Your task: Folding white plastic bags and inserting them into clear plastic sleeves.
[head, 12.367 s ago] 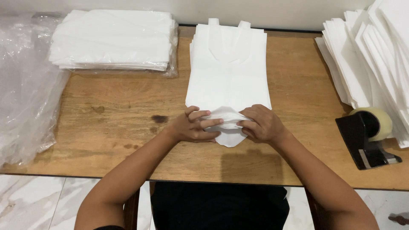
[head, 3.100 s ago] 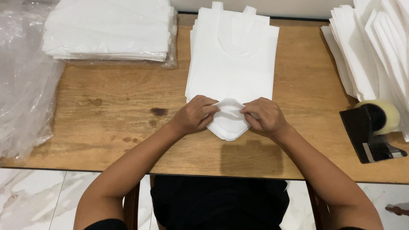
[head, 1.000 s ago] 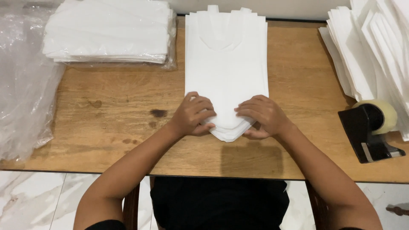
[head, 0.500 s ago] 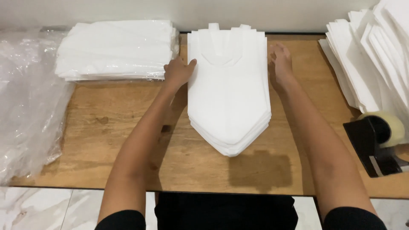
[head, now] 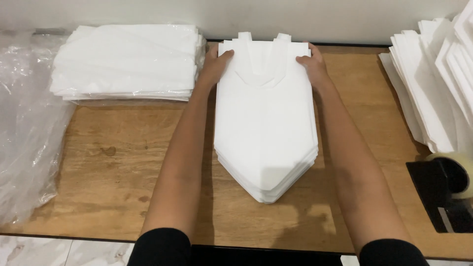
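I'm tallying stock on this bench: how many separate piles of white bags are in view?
3: the stack of white bags between the left hand and right hand, a plastic-wrapped pile far left, and a fanned pile at right, partly cropped.

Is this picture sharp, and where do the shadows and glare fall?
Head view: sharp and evenly lit; soft shadows lie on the table below the bag stack and beside both forearms; the plastic wrap at left shows faint sheen; no strong glare.

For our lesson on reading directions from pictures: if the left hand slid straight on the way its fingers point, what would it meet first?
The left hand points toward the far table edge; beyond it the pale wall likely comes first, though depth is unclear.
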